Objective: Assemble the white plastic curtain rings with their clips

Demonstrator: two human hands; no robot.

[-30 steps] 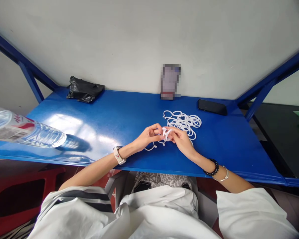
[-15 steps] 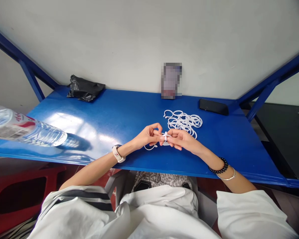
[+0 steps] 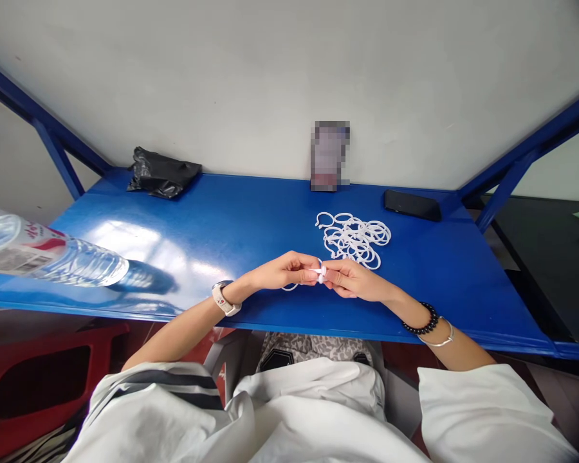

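Both my hands meet above the front part of the blue table, pinching a knotted white cord (image 3: 321,274) between their fingertips. My left hand (image 3: 289,270) is closed on the cord from the left, and part of a white loop shows below its fingers. From the right, my right hand (image 3: 354,278) grips the same cord by the knot, thumb against the fingers. How the strands run inside the knot is too small to make out. Just beyond my right hand lies a pile of white cord loops (image 3: 354,238), several of them overlapping.
The blue table (image 3: 251,225) stands against a pale wall. On it are a black plastic bag (image 3: 161,173) at the back left, a black phone (image 3: 412,205) at the back right and a blurred upright object (image 3: 328,156). A clear water bottle (image 3: 91,257) is at left.
My left fingers, raised and partly spread before, have curled down onto the cord. Both hands have dropped slightly toward me, and the knot has turned between them. The pile has stayed put.
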